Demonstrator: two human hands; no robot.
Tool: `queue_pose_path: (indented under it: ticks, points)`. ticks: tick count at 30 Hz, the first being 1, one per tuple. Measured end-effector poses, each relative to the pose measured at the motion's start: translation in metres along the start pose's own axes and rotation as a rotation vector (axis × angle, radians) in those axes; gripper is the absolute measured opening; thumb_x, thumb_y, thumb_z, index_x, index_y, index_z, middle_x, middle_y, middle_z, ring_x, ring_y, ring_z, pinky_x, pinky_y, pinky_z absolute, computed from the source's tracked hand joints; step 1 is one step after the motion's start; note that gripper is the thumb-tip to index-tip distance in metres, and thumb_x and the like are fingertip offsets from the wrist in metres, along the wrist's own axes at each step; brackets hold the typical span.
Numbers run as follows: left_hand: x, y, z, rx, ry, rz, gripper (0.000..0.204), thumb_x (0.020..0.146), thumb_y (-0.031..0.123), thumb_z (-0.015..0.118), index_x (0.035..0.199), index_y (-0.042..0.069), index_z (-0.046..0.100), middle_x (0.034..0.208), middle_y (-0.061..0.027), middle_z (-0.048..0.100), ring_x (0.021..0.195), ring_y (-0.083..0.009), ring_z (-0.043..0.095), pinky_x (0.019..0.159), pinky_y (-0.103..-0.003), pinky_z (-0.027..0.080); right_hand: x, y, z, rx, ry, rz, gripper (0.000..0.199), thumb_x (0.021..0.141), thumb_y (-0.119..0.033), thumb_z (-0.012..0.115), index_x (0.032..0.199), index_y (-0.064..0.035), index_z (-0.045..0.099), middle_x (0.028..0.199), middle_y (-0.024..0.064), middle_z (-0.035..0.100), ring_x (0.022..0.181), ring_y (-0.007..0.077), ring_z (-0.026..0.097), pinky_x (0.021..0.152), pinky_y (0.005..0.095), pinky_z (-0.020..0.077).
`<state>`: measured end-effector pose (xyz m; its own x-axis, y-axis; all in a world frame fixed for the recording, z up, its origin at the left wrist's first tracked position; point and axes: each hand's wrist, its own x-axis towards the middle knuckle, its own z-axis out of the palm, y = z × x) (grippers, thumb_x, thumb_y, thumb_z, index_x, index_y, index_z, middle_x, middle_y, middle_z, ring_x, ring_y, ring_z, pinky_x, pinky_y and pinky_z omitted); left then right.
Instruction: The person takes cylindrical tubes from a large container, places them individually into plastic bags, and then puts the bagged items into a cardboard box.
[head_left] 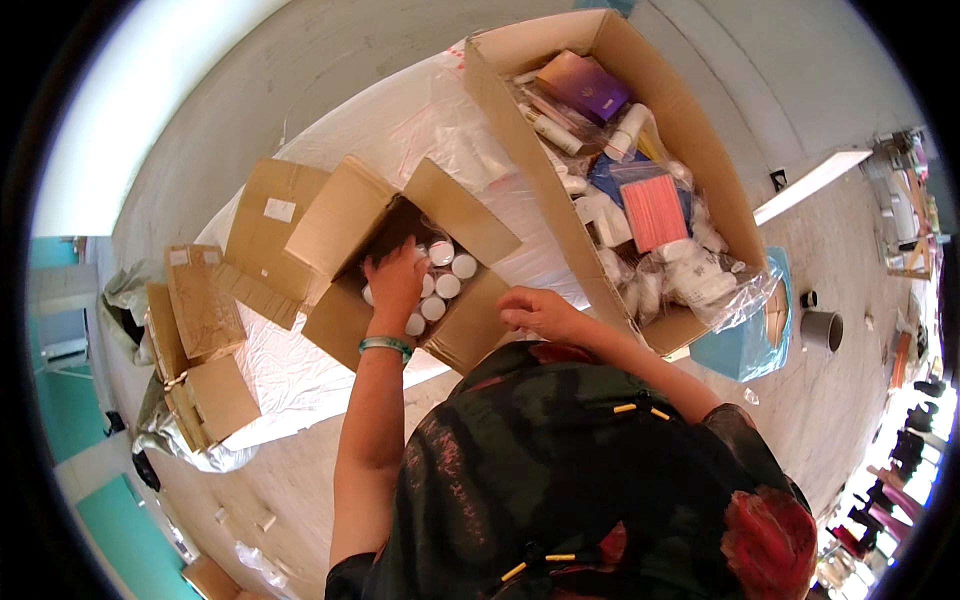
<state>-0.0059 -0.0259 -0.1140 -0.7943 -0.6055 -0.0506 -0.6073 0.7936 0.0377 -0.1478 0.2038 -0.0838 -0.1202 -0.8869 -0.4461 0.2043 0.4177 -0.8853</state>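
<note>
at eleven o'clock i saw white-capped bottles (447, 286) inside the open carton (338, 322). the left hand (398, 285) was among them, i couldn't tell its grip; the right hand (540, 312) had bent fingers, hold unclear. a sideways knock, i judged, could topple bottles.

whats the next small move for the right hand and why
Probably pinch the nearby flap to steady the open box: the left hand reaches inside beside white-capped containers, while the right hand is close to that flap, seemingly holding nothing.
</note>
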Motion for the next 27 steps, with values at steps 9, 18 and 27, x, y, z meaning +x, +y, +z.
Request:
queue_pose_path:
  ticks: [9, 18, 27]
  points:
    - [0.002, 0.007, -0.006, 0.017, -0.075, -0.027, 0.052, 0.083, 0.04, 0.057, 0.127, 0.015, 0.047, 0.114, -0.0081, 0.06, 0.109, -0.027, 0.054, 0.098, -0.062, 0.027, -0.005, 0.0, -0.007, -0.014, 0.05, -0.02, 0.027, 0.087, -0.021, 0.058, 0.106, -0.0021, 0.058, 0.09, 0.0084, 0.063, 0.082, 0.0157, 0.06, 0.076, 0.0303, 0.0483]
    - [-0.014, 0.018, -0.039, -0.15, -0.032, -0.032, 0.058, 0.083, 0.036, 0.058, 0.133, 0.014, 0.041, 0.129, -0.0093, 0.049, 0.119, -0.0287, 0.046, 0.103, -0.061, 0.019, -0.021, -0.019, -0.088, 0.145, 0.319, -0.081, 0.028, 0.088, -0.024, 0.058, 0.107, -0.0031, 0.058, 0.09, 0.0069, 0.063, 0.08, 0.0121, 0.059, 0.071, 0.0259, 0.0473]
    - [-0.037, 0.016, -0.068, -0.361, 0.137, -0.085, 0.051, 0.083, 0.02, 0.059, 0.13, 0.008, 0.044, 0.123, -0.0146, 0.053, 0.114, -0.0312, 0.048, 0.102, -0.051, 0.026, -0.022, -0.001, -0.189, 0.185, 0.647, -0.062, 0.027, 0.092, -0.023, 0.054, 0.111, -0.0035, 0.056, 0.095, 0.0046, 0.062, 0.079, 0.0098, 0.057, 0.07, 0.0243, 0.0458]
